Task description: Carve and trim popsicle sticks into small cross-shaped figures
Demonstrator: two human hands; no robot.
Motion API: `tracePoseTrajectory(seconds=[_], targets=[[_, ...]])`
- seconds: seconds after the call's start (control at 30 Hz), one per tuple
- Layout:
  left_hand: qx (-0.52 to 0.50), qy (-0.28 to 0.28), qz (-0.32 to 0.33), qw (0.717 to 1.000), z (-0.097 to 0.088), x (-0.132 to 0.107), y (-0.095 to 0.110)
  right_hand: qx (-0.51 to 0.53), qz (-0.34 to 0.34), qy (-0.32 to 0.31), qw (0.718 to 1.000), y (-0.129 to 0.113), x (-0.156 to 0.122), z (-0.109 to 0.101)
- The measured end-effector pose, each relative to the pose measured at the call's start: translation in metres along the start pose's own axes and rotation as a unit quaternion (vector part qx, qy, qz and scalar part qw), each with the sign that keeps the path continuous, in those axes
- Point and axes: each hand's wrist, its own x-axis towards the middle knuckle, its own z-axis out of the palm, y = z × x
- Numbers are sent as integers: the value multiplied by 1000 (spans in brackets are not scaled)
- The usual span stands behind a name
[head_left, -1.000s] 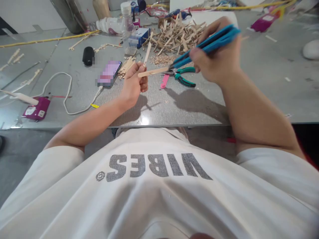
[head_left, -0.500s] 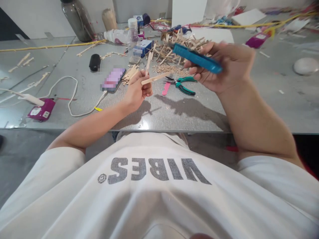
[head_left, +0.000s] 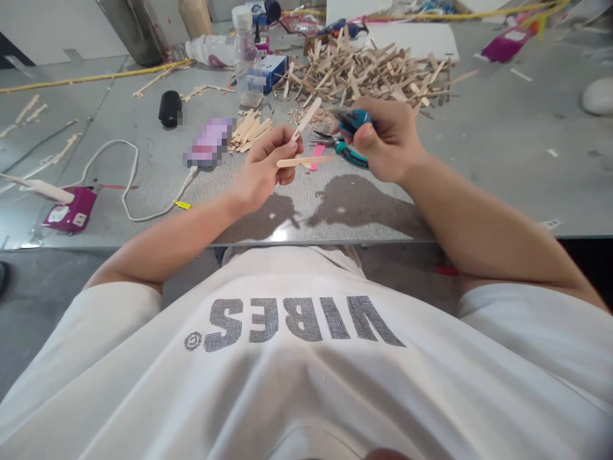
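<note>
Two wooden craft sticks are pinched in my left hand [head_left: 271,163]: the upper stick [head_left: 307,118] slants up and right, the lower stick [head_left: 299,162] points right and narrows toward its far end. A blue utility knife [head_left: 355,121] sits in my right hand [head_left: 390,137], its blade turned left toward the sticks without touching them. My fingers hide most of its handle. Below the knife lie needle-nose pliers [head_left: 350,155] with teal and black handles, partly covered by my right hand. A pink strip [head_left: 317,156] rests beside their jaws.
A large heap of craft sticks [head_left: 373,70] stands behind my hands, with wood chips [head_left: 311,116] before it. A smaller stick pile [head_left: 249,131] lies beside a phone [head_left: 209,142] on a white cable [head_left: 127,191]. Bottles [head_left: 215,50] and a blue box [head_left: 274,71] stand farther back.
My right hand has come left and turned, so the knife now points toward the sticks. My left hand still holds both sticks, slightly re-angled. The camera view has shifted a little.
</note>
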Motion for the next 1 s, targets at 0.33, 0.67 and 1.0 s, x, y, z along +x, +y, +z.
tracePoseTrajectory(seconds=[0.33, 0.67, 1.0], targets=[[31, -14, -14, 999, 4, -10, -3, -230, -35, -114, 966, -17, -1, -1], [88, -94, 38, 991, -3, -11, -9, -213, -60, -78, 972, -8, -5, -2], [70, -88, 22, 993, -4, -13, -11, -245, -79, -69, 964, -8, -6, 3]])
